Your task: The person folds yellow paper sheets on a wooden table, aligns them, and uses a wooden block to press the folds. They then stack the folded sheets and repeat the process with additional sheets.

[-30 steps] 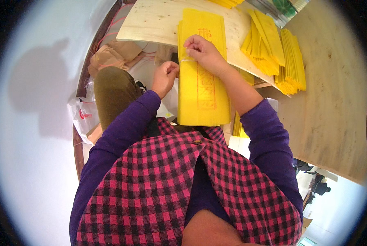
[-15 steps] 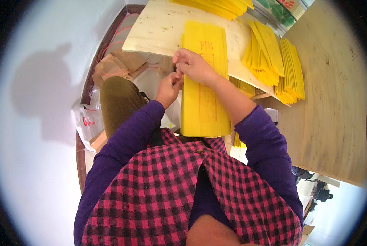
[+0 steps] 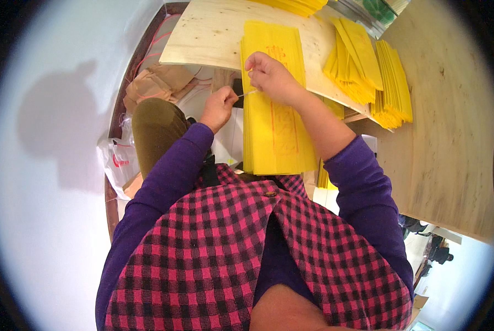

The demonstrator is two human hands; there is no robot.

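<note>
While red characters run in a column down the top of the yellow paper bundle (image 3: 262,140), the right hand (image 3: 275,81) and its forearm hide part of that print. One bold character shows beyond the hand; more stand nearer the person, framed by a thin red outline, and look faint and slightly blurred. A white plastic bag (image 3: 116,165) at the left also bears a red mark and small red lettering.

The bundle is long, narrow and bright yellow, with many thin layers showing unevenly along its left side. It points away from the person, its far end over the pale wooden bench (image 3: 211,30) and its near end reaching past the bench's edge to the pink-and-black checked garment (image 3: 203,259).

Just beside the bundle's left edge, the left hand (image 3: 218,109) has its fingers pinched on a thin white string (image 3: 246,94), which stretches across toward the right hand. The right fingers are bent over the bundle; whether they grasp the string, I cannot tell.

Toward the right, two fanned yellow stacks (image 3: 359,58) lie side by side. Crumpled brown paper (image 3: 158,85) lies left of the bench.
</note>
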